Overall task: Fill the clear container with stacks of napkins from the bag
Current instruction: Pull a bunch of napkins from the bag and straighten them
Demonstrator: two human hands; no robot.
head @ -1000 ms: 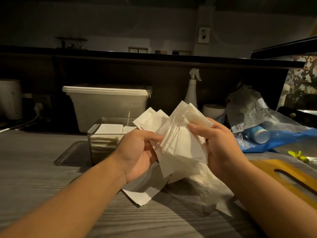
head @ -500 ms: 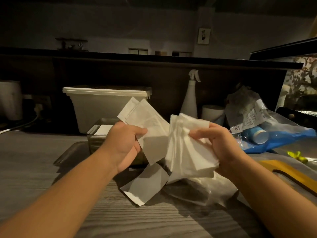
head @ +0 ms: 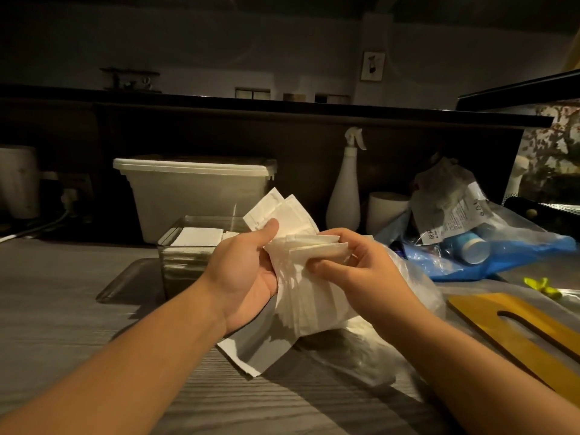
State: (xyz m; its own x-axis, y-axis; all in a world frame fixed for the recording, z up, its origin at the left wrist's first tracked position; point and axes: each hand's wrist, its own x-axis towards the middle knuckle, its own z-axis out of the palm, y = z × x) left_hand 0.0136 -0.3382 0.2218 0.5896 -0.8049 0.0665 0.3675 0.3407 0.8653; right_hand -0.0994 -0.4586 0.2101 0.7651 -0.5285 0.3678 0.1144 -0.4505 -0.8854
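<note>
Both hands hold a loose bunch of white napkins [head: 309, 287] above the grey wooden counter. My left hand [head: 241, 271] grips the bunch from the left, thumb on the upper sheets. My right hand [head: 361, 268] pinches the folded edges from the right. Below them lies a single napkin [head: 251, 350] on the counter and the crumpled clear plastic bag [head: 417, 296]. The clear container [head: 188, 246] stands just behind my left hand, with white napkins stacked inside it.
A lidded white tub [head: 194, 189] stands behind the container. A white spray bottle [head: 343, 196], a white cup [head: 387, 211] and bags with a blue cup [head: 470, 246] crowd the back right. A yellow wooden board [head: 514, 328] lies at right.
The hands came back together: the left-hand napkins and the right-hand bunch, held apart half a second ago, now overlap in one bunch.
</note>
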